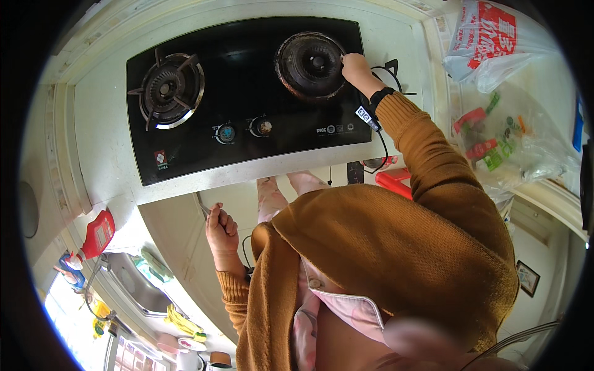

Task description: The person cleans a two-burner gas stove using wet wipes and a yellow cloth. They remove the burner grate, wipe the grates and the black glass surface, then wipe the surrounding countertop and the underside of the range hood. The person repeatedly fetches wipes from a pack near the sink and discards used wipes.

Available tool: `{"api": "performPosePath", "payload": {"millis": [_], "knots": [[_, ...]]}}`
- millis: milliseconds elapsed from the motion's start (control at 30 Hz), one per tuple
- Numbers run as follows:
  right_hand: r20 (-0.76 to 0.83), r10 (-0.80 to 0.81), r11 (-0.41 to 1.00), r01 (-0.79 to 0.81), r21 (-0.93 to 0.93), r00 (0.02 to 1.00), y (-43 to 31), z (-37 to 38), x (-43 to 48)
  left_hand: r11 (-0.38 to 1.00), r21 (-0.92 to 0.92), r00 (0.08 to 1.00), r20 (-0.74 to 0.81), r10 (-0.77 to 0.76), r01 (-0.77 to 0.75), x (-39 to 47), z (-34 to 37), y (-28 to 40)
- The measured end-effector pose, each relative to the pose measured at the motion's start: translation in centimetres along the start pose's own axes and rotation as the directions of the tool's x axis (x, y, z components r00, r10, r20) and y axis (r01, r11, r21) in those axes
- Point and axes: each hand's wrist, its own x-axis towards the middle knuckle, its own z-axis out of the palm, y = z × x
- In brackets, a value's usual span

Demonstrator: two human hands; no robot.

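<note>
My right hand (359, 69) is at the right rim of the right burner's dark, crusted drip pan (290, 76), with finger and thumb pinched on the edge. That burner carries no pan support. A black metal ring with prongs (393, 67), seemingly a pan support, lies on the counter beyond my wrist, partly hidden by it. Closer to me, my left hand (222, 232) hangs in front of the counter edge, closed around a thin grey tool (204, 209), whose kind is unclear. The left burner (164, 88) has its pronged support in place on the black glass gas hob (232, 83).
Two control knobs (246, 130) sit at the hob's front. A black cable with a white tag (364, 115) hangs by my right wrist. Plastic bags (501, 125) stand at right. At left are a red spray bottle (98, 234) and a sink (139, 283).
</note>
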Motion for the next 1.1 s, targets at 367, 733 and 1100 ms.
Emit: {"api": "performPosePath", "payload": {"millis": [367, 733, 1100], "knots": [[0.064, 0.267, 0.947, -0.274, 0.167, 0.962, -1.7, 0.6, -3.6, 1.000, -0.020, 0.999, 0.035, -0.011, 0.012, 0.3, -1.1, 1.3], [0.152, 0.571, 0.456, -0.466, 0.758, 0.807, -6.2, 7.0, -7.3, 0.999, 0.000, 0.990, 0.134, -0.051, 0.052, 1.9, 0.0, 2.4], [-0.027, 0.545, 0.658, -0.408, 0.632, 0.838, -17.1, 3.4, -6.1, 0.989, 0.121, 0.990, 0.096, -0.102, 0.090, 0.7, 0.9, 4.0]]}}
